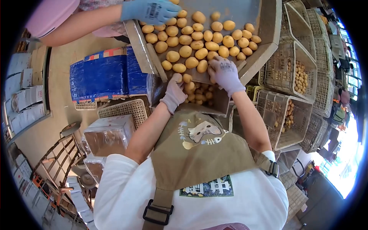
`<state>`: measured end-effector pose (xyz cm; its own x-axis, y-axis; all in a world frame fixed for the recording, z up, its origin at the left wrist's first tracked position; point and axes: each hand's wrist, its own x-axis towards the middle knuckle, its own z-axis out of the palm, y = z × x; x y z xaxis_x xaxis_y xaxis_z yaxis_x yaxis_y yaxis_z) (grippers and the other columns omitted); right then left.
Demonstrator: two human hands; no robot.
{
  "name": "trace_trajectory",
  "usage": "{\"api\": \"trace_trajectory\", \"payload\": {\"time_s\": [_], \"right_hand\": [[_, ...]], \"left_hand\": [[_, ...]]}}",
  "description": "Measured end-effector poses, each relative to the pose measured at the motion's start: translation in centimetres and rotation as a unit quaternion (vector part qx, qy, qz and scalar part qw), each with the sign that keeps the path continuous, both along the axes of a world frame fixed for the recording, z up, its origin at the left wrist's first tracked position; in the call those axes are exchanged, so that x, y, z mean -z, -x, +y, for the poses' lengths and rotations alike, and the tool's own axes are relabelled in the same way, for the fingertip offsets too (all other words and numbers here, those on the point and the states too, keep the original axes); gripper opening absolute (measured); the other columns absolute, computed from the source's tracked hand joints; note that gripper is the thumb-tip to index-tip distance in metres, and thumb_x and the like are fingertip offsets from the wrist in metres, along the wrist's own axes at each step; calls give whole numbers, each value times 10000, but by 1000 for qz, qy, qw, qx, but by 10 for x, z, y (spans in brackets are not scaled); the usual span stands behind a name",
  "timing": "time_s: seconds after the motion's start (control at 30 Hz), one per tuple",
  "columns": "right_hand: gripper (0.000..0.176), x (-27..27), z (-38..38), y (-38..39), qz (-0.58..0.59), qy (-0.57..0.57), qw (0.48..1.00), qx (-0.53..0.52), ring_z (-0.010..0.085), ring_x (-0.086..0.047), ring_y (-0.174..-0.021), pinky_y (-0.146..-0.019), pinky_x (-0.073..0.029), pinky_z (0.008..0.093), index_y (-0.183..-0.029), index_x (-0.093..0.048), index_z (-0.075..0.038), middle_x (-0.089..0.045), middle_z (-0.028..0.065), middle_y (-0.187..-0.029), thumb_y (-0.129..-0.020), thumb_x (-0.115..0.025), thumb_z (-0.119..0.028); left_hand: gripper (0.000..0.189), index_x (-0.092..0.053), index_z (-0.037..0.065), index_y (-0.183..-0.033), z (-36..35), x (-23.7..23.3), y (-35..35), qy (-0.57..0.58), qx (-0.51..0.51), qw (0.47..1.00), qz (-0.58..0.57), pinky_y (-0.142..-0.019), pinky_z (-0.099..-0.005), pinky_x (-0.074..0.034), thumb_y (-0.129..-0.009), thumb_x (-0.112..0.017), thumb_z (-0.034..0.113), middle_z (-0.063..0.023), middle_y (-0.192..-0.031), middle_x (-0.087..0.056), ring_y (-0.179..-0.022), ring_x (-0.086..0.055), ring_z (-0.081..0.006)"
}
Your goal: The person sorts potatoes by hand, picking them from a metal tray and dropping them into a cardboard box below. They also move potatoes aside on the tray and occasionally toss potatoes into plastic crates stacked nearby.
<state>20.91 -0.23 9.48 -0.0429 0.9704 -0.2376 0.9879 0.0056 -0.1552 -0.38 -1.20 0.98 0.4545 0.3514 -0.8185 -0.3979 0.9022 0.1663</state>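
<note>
Many yellow potatoes [197,44] lie spread on a metal sorting tray [251,74] with raised side walls. My left hand [174,93], in a pale glove, is at the left of the tray's lower opening, its fingers curled beside a potato [187,78]; whether it grips one is hidden. In the same kind of glove, my right hand [225,73] reaches to the lower edge of the potatoes, fingers bent down near a potato, their tips hidden. Between and below both hands, more potatoes [201,94] fill a box [220,101] under the tray's edge.
A co-worker's blue-gloved hand [151,11] rests over the potatoes at the tray's upper left. Plastic crates [287,69], some holding potatoes, stand stacked at the right. Blue-wrapped boxes [99,74], an upturned crate [124,109] and a plastic-wrapped carton [109,134] are at the left.
</note>
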Motion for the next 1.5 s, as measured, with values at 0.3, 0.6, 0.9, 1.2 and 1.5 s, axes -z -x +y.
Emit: {"api": "trace_trajectory", "payload": {"time_s": [0.3,0.6,0.9,1.2,1.5], "right_hand": [[514,-10,81,74,-116,177,976,46,387,-633,-1130,-879,-547,487,-1423,-493,-218,-411,215,-1463,-919,-568,-157],[460,16,56,44,20,78,993,87,385,-636,-1071,-841,-527,509,-1304,-496,-169,-557,180,-1257,-904,-617,-360],[391,-5,-17,40,183,-147,968,91,354,-657,-1010,-800,-550,443,-1235,-609,-169,-638,157,-1147,-858,-668,-253],[329,-17,-214,-63,7,-137,937,322,343,-625,-1097,-884,-533,417,-1228,-634,-56,-645,192,-1208,-903,-635,-105],[552,-24,66,13,110,8,955,277,377,-669,-1033,-908,-510,449,-1302,-545,-32,-696,222,-1099,-946,-525,-453]], "left_hand": [[1013,-253,164,-1539,-5,8,-15,69,-183,969,-147,-1130,-689,-271,-803,-560,789,-90,-1562,-225,-1486,-193,-291],[1001,-224,174,-1556,-5,17,-21,72,-199,962,-174,-1119,-715,-261,-829,-441,827,-114,-1601,-188,-1485,-217,-368],[921,-213,188,-1575,-1,18,-16,62,-188,935,-294,-1124,-737,-182,-877,-275,786,-125,-1627,-218,-1482,-217,-438],[870,-275,205,-1552,3,10,-23,-2,-164,947,-276,-1097,-736,-214,-877,-317,752,-73,-1626,-234,-1483,-221,-420],[890,-256,224,-1565,2,14,-25,60,-169,944,-276,-1084,-755,-199,-872,-294,781,-85,-1636,-219,-1485,-224,-417]]}}
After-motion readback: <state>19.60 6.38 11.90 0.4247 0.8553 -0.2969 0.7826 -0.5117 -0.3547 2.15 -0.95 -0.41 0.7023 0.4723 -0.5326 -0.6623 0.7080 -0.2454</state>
